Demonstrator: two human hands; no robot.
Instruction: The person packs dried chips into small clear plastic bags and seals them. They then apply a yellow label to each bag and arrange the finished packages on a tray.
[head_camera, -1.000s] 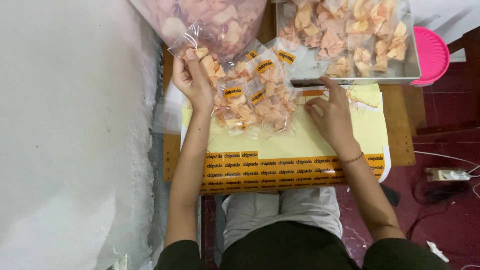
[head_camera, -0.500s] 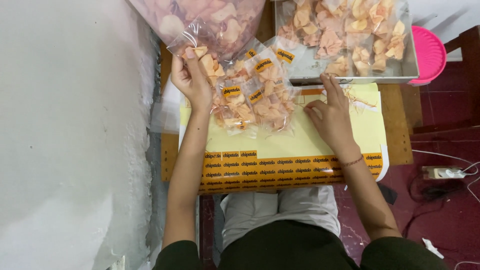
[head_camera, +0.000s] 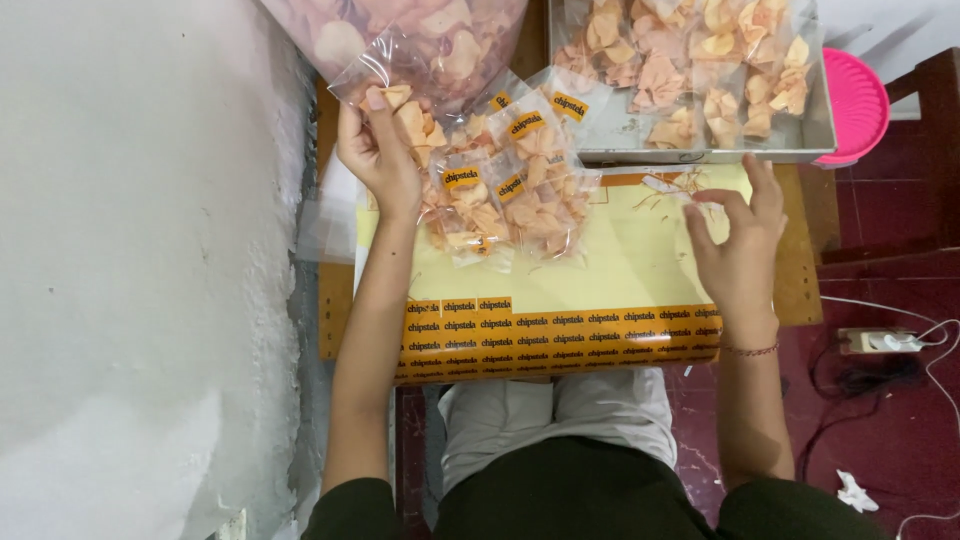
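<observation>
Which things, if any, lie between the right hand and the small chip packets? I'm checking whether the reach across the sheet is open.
Nothing visible does. Only bare yellow sticker sheet lies between the right hand and the pile of small chip packets. The left hand holds one packet at the pile's far side.

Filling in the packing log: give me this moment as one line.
left hand: holds small clear bag of chips | right hand: pinching something small above yellow sticker sheet | labelled bags: piled between

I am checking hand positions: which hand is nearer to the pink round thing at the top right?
The right hand. It lies below and to the left of the pink round thing, not touching it. The left hand is far across the table, holding a small clear snack bag.
</observation>
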